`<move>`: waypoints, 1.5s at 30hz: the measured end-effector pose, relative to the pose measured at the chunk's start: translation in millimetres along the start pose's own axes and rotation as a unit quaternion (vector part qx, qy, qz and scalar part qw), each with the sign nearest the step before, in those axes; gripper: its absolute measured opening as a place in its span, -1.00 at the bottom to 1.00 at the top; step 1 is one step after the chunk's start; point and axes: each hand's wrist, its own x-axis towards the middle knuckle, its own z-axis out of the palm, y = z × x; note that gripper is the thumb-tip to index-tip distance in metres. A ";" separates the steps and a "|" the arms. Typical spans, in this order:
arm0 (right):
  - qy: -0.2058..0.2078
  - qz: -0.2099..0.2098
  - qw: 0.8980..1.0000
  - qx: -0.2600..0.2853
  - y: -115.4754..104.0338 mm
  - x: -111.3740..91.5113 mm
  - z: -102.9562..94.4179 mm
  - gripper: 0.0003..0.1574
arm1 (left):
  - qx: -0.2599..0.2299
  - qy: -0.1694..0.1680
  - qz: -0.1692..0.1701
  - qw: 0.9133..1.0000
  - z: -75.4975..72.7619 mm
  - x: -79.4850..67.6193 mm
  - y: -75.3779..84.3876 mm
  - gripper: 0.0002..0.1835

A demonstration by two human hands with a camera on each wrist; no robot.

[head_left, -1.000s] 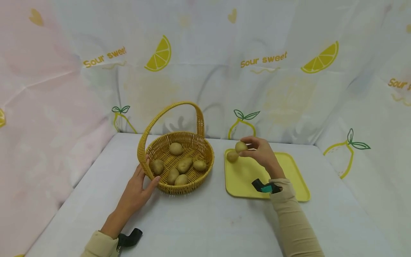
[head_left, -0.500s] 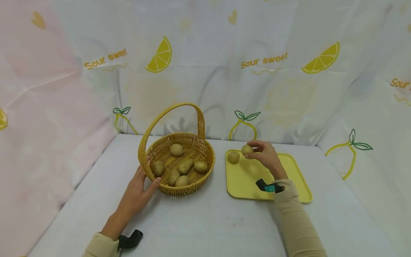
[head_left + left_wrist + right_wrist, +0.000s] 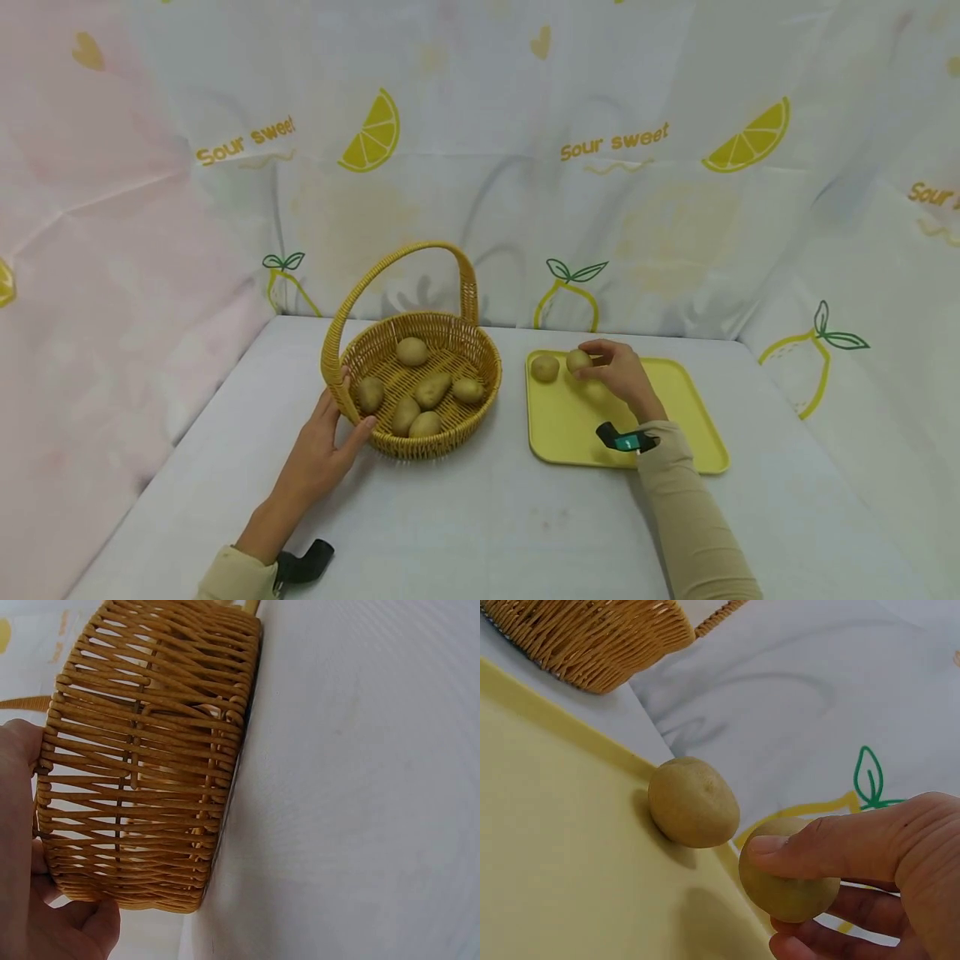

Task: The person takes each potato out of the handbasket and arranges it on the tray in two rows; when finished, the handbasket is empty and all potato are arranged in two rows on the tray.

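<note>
A woven basket (image 3: 457,433) with a tall arched handle stands left of centre, holding several potatoes (image 3: 432,389). My left hand (image 3: 318,450) grips its left side by the foot of the handle, thumb on the near rim and fingers farther back; the left wrist view shows fingers bent at the wicker edge (image 3: 52,780). Over the back of a yellow tray (image 3: 570,425), my right hand (image 3: 618,375) pinches a potato (image 3: 787,889) between thumb and fingers. Another potato (image 3: 694,802) lies in the tray's back left corner, just left of the held one.
The white-covered table (image 3: 480,517) runs back to a hanging cloth (image 3: 480,192) printed with lemons, with more cloth at both sides. A strip of table separates the basket from the tray.
The right hand has moved slightly right and then down toward the tray with its potato, away from the corner potato. The left hand keeps its place on the basket.
</note>
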 end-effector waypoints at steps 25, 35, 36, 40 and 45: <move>-0.028 -0.007 0.999 -0.016 16.4 1.7 1.6 -0.37 | -0.001 -0.003 0.003 1.000 -1.4 -1.1 1.7 -0.16; -0.037 -0.026 0.999 -0.020 18.7 4.3 3.0 -0.40 | 0.009 -0.008 -0.008 1.000 -2.5 -1.6 -0.5 -0.13; -0.033 -0.027 0.999 -0.024 17.6 4.2 2.8 -0.40 | 0.010 -0.009 -0.008 1.000 -2.7 -1.7 -0.6 -0.13; -0.004 -0.040 0.998 -0.045 7.2 4.6 2.1 -0.44 | 0.007 -0.007 -0.006 1.000 -3.0 -1.1 -0.5 -0.15; 0.014 -0.067 0.997 -0.026 -19.4 2.5 4.7 -0.48 | -0.001 -0.006 -0.004 1.000 -2.2 0.9 0.5 -0.16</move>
